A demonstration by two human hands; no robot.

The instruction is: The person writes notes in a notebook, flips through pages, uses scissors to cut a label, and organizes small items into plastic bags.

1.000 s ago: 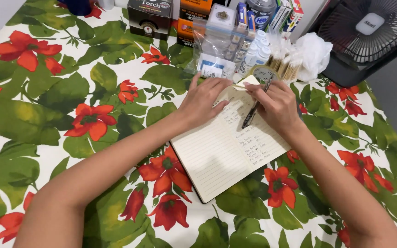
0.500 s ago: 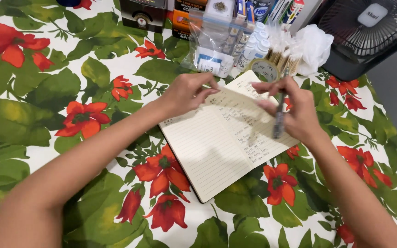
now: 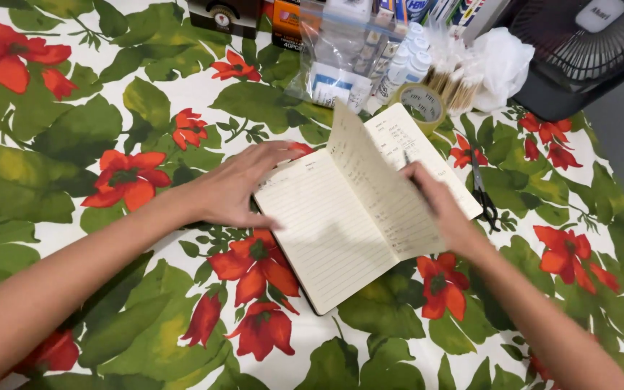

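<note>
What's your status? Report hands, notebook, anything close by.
Left hand flat on the notebook left edge. Right hand lifting a page, pen in fingers. Scissors and tape roll beside it.

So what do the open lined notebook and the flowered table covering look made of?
Open lined notebook: matte cream paper, one leaf bending upright mid-turn; dark cover edge, material unclear. Flowered table covering: probably plastic-coated cloth, judging by its faint sheen and smooth lie.
</note>
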